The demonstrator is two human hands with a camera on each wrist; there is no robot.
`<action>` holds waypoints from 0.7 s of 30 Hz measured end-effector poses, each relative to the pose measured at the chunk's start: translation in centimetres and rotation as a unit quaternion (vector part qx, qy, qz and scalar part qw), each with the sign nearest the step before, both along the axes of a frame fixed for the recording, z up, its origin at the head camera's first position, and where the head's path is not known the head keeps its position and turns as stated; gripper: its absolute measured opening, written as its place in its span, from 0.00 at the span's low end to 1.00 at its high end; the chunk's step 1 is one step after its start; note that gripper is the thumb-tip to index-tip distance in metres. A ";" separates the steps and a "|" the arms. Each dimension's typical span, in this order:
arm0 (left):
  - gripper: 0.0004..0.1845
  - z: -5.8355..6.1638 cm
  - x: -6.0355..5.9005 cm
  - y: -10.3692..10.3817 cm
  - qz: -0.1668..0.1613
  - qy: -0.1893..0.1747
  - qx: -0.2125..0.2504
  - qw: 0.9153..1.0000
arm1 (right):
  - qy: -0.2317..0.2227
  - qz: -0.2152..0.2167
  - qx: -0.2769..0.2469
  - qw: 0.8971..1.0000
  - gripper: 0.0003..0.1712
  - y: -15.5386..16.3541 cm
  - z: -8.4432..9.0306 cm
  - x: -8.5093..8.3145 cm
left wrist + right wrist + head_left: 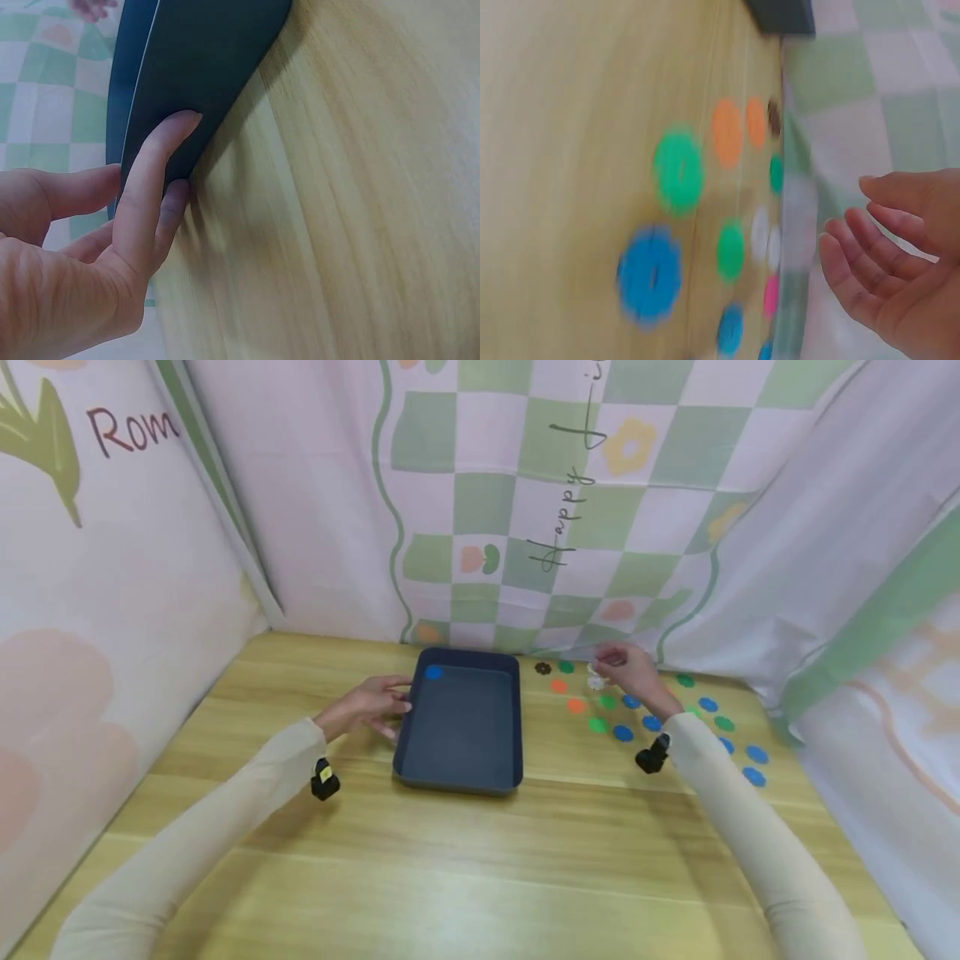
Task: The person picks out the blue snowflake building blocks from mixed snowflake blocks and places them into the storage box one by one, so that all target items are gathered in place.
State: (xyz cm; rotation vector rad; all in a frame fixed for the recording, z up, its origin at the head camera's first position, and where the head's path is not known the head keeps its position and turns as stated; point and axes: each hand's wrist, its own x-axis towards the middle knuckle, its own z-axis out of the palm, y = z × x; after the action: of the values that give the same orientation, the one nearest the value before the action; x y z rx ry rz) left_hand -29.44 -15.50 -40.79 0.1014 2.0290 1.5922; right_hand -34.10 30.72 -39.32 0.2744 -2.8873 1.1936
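Note:
On the table is a dark rectangular tray [459, 735] with a blue disc [433, 672] lying at its far left corner. My left hand [367, 703] rests against the tray's left side. In the left wrist view its fingers [140, 191] touch the outer wall and the rim. My right hand [628, 672] hovers above scattered flower-shaped discs, nearest to white discs [596, 682] at the back. The right wrist view shows its thumb and fingers [847, 281] loosely bent and apart, with nothing visible between them.
Right of the tray lie several thin discs: brown [543, 668], orange [575, 706], green [597, 726] and blue [623, 733]. A patterned curtain [487, 510] hangs along the table's back edge, with fabric walls at both sides.

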 end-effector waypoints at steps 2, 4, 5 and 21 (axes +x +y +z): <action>0.37 0.0 0.1 -0.2 -0.004 0.003 0.002 1.000 | 0.009 0.001 0.015 1.000 0.20 1.6 -0.4 0.1; 0.37 -0.1 0.1 -0.4 -0.010 0.008 -0.002 1.000 | 0.011 0.002 0.033 0.999 0.19 3.1 -0.8 0.3; 0.37 0.0 0.2 -0.5 -0.012 0.010 -0.003 1.000 | 0.006 0.004 0.040 0.999 0.20 3.7 -1.0 0.5; 0.38 -0.3 0.2 -0.5 -0.015 -0.002 0.021 1.000 | -0.074 -0.015 0.045 0.996 0.42 7.8 -3.6 2.9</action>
State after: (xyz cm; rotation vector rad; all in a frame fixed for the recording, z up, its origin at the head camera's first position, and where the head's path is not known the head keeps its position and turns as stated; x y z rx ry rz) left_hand -29.25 -15.98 -41.13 0.1443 1.9814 1.6159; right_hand -31.23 38.48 -42.93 0.1472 -3.0643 1.1274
